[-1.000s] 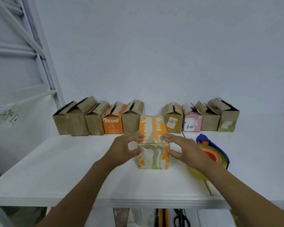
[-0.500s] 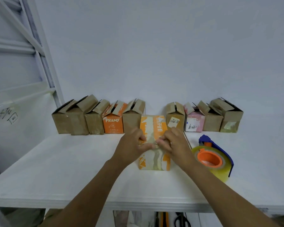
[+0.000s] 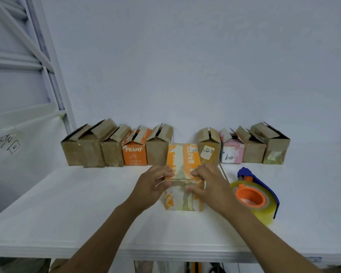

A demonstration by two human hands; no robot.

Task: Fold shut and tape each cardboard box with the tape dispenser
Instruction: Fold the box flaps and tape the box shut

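An orange and white cardboard box [image 3: 182, 160] stands in the middle of the white table [image 3: 77, 213], its top flaps folded flat with a strip of tape along the seam. My left hand [image 3: 152, 186] grips the box's near top edge from the left, fingers curled over it. My right hand [image 3: 207, 182] grips the same edge from the right, thumb on the front face. The tape dispenser [image 3: 258, 196], blue with an orange core and a yellowish clear roll, lies on the table just right of my right hand, untouched.
Several small boxes with raised flaps line the wall: brown ones and an orange PRAMY box [image 3: 135, 152] on the left, a brown labelled box [image 3: 209, 149], a pink one [image 3: 232, 152] and brown ones on the right. A white metal frame [image 3: 47, 75] rises at the left.
My hands moved from the box's sides to the middle of its top edge half a second ago, and have now spread back toward its corners. The box and dispenser stay put.
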